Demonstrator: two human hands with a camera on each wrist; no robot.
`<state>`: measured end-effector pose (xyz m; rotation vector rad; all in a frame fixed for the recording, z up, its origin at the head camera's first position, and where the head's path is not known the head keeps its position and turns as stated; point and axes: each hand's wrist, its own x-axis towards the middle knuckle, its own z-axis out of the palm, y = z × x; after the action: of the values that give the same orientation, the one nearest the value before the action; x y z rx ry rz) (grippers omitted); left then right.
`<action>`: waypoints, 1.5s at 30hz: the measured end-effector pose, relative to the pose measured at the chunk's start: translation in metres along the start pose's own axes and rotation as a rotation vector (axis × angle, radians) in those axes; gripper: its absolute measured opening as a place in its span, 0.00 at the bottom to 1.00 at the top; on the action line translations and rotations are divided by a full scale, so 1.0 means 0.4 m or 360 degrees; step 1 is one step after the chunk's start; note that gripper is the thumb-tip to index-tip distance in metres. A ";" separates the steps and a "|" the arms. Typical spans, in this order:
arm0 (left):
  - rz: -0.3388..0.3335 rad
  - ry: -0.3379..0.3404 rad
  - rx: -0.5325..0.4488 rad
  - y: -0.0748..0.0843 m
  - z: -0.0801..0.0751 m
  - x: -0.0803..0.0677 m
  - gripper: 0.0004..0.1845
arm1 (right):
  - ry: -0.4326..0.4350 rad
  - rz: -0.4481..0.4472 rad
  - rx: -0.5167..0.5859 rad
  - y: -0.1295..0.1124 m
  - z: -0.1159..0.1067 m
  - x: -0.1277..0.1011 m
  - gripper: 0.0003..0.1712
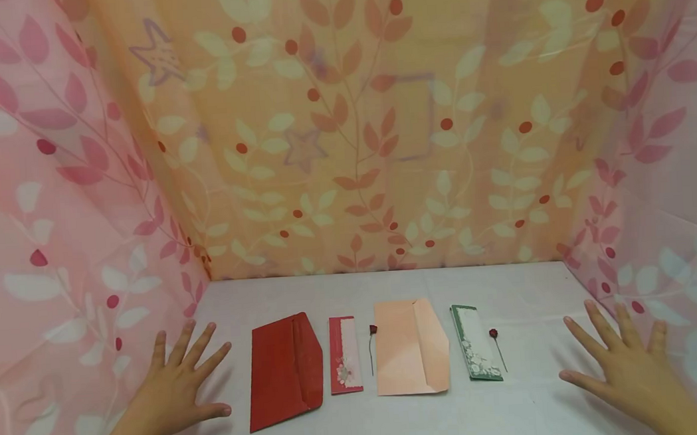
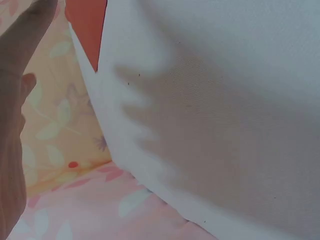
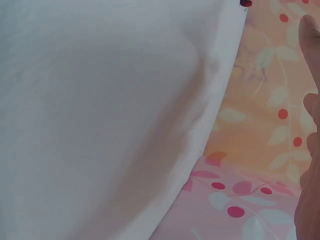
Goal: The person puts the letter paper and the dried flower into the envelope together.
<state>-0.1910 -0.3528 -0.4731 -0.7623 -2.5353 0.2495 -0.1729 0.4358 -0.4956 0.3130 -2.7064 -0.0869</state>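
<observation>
On the white table (image 1: 397, 421) lie a red envelope (image 1: 285, 371), a red-and-white card (image 1: 345, 355), a small red flower on a stem (image 1: 372, 344), a peach envelope (image 1: 411, 356), a green card (image 1: 476, 352) and a second red flower (image 1: 497, 345). My left hand (image 1: 182, 387) hovers flat, fingers spread, just left of the red envelope, holding nothing. At the far right my right hand (image 1: 624, 364) is spread the same way, right of the green card. The left wrist view shows a corner of the red envelope (image 2: 86, 25) and my hand's shadow.
Patterned curtain walls close in the table: pink leaf fabric on the left (image 1: 55, 229) and right (image 1: 669, 178), orange leaf fabric at the back (image 1: 367, 123). Bare white tabletop (image 3: 100, 125) fills the wrist views.
</observation>
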 end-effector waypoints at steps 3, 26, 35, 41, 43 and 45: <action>0.0017 0.0010 -0.0032 0.004 -0.003 0.001 0.62 | 0.0022 -0.0014 0.0007 -0.008 0.002 0.011 0.63; -0.0026 -0.0080 -0.0263 0.030 -0.012 0.043 0.55 | 0.0111 -0.0114 0.0156 -0.088 0.030 0.061 0.62; -0.0055 -0.0140 -0.0342 0.053 -0.010 0.057 0.55 | 0.0161 -0.0153 0.0171 -0.127 0.035 0.081 0.60; -0.0127 -0.0226 -0.0492 0.072 -0.010 0.069 0.55 | 0.0155 -0.0155 0.0174 -0.150 0.048 0.091 0.59; -0.0149 -0.0246 -0.0539 0.078 -0.009 0.076 0.55 | 0.0158 -0.0155 0.0178 -0.159 0.049 0.095 0.59; -0.0171 -0.0267 -0.0566 0.083 -0.006 0.084 0.56 | 0.0172 -0.0156 0.0188 -0.167 0.046 0.099 0.59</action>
<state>-0.1985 -0.3063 -0.4678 -0.7569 -2.8098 -0.1876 -0.2020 0.3621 -0.5037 0.4722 -2.5934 0.0607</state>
